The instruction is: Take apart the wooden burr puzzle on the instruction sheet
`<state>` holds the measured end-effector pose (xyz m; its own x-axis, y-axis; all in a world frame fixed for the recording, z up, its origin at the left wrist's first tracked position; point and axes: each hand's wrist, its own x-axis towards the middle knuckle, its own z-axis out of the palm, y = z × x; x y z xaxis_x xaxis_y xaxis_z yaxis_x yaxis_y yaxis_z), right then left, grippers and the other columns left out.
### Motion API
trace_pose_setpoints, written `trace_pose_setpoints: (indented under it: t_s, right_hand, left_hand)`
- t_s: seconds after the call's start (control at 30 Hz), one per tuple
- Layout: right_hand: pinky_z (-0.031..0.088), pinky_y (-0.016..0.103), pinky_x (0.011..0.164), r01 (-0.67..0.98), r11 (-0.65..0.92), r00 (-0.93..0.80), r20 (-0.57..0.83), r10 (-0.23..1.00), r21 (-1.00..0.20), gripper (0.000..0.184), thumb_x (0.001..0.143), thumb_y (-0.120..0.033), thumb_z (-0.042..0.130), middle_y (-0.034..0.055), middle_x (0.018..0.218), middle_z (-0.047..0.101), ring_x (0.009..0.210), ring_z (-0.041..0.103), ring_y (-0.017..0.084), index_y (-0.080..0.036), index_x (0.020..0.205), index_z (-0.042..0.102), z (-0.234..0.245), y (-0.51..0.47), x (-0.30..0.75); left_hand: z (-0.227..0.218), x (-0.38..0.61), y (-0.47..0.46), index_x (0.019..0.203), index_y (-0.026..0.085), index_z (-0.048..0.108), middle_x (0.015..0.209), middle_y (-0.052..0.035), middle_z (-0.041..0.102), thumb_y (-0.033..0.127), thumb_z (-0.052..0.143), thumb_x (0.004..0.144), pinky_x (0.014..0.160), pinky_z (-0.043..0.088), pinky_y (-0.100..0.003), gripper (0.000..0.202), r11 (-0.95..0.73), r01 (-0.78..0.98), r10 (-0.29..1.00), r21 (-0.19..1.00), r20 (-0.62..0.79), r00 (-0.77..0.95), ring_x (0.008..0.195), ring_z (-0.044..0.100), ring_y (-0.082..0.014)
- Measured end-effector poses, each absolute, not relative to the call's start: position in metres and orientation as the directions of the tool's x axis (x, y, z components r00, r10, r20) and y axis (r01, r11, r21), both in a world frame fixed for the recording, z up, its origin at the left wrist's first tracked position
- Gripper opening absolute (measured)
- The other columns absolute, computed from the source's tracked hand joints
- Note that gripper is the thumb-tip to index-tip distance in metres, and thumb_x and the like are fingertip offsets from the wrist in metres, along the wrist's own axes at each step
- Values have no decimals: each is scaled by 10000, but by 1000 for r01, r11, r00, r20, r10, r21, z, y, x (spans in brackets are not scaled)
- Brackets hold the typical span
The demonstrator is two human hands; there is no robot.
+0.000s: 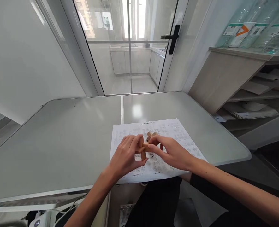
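Note:
Above a printed paper sheet (pixel 130 175), my left hand (pixel 127 154) grips an upright wooden puzzle piece (pixel 143 155) between thumb and fingers. Another wooden piece crosses it at the middle. My right hand (pixel 170 151) pinches a short wooden puzzle bar (pixel 149 147) that meets the crossed pieces from the right. Whether it is slotted in or just touching, I cannot tell. Behind my fingers, more wooden pieces (pixel 150 135) lie on the sheet, partly hidden by my right hand. Small line drawings cover the paper.
The sheet lies on a pale table (pixel 82 142) with a seam down its middle. Beyond the far edge stands a glass door with a black handle (pixel 174 37). A wooden shelf (pixel 234 69) at right bears several plastic bottles (pixel 248 31). Cables and a white device (pixel 41 219) are at lower left.

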<state>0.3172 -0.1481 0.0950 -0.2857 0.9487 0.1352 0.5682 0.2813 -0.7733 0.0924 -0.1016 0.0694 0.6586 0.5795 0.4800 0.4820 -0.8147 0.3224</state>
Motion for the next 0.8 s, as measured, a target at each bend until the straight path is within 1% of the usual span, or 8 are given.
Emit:
trace_pose_setpoints:
  t_s: [0.13, 0.3, 0.43, 0.53, 0.63, 0.67, 0.7, 0.8]
  right_hand:
    - [443, 321, 634, 570, 234, -287, 76, 955, -788, 189, 1059, -339, 547, -2, 810, 692, 664, 586, 165, -229, 926, 623, 94, -146, 320]
    - [424, 302, 616, 507, 136, -226, 21, 974, -851, 233, 1062, -355, 531, -6, 774, 683, 629, 571, 156, -226, 873, 577, 84, -148, 334]
    - [419, 286, 614, 456, 99, -227, -8, 974, -884, 259, 1065, -369, 536, -17, 758, 685, 606, 564, 139, -225, 853, 566, 84, -151, 344]
    - [416, 278, 616, 425, 102, -235, 0, 972, -900, 253, 1075, -368, 524, -21, 769, 682, 622, 571, 135, -224, 873, 571, 85, -151, 352]
    - [416, 280, 636, 421, 128, -252, 20, 967, -898, 222, 1078, -353, 523, -23, 778, 668, 663, 581, 143, -225, 906, 579, 86, -152, 360]
    - [415, 283, 643, 427, 138, -255, 27, 967, -894, 208, 1077, -348, 527, -22, 781, 662, 674, 583, 146, -226, 917, 583, 87, -152, 363]
    - [414, 285, 649, 434, 149, -256, 37, 966, -888, 198, 1077, -343, 530, -22, 781, 656, 681, 582, 149, -227, 927, 586, 87, -153, 365]
    - [395, 282, 635, 461, 199, -261, 82, 962, -865, 188, 1083, -331, 526, -25, 766, 624, 662, 551, 143, -227, 940, 588, 87, -154, 370]
  left_hand:
    - [71, 108, -95, 1395, 221, 388, 1111, -79, 647, 190, 701, 853, 936, 544, -447, 626, -850, 435, 526, 296, 458, 717, 1012, 630, -268]
    - [73, 115, -86, 1361, 215, 410, 1073, -68, 646, 220, 743, 821, 939, 540, -461, 634, -864, 415, 502, 285, 413, 760, 989, 624, -270]
    - [74, 119, -83, 1365, 234, 416, 1066, -53, 652, 257, 796, 810, 928, 545, -452, 673, -857, 398, 504, 326, 376, 777, 974, 632, -263]
    - [74, 123, -83, 1422, 285, 386, 1227, -70, 639, 285, 864, 781, 991, 537, -473, 800, -801, 381, 550, 462, 316, 773, 1114, 637, -285]
    - [74, 124, -83, 1547, 338, 268, 1423, -106, 542, 429, 975, 662, 1034, 541, -487, 1136, -637, 352, 634, 686, 207, 745, 1242, 602, -313]
    - [75, 124, -83, 1566, 349, 246, 1459, -111, 518, 481, 984, 633, 1051, 537, -494, 1197, -574, 336, 657, 747, 174, 734, 1259, 594, -317]
    - [76, 124, -83, 1573, 355, 248, 1481, -113, 506, 526, 980, 624, 1073, 527, -506, 1211, -517, 318, 673, 795, 147, 725, 1269, 590, -319]
    - [81, 122, -80, 1539, 359, 354, 1485, -97, 536, 592, 915, 702, 1124, 492, -524, 1034, -395, 289, 699, 872, 81, 711, 1277, 594, -318]
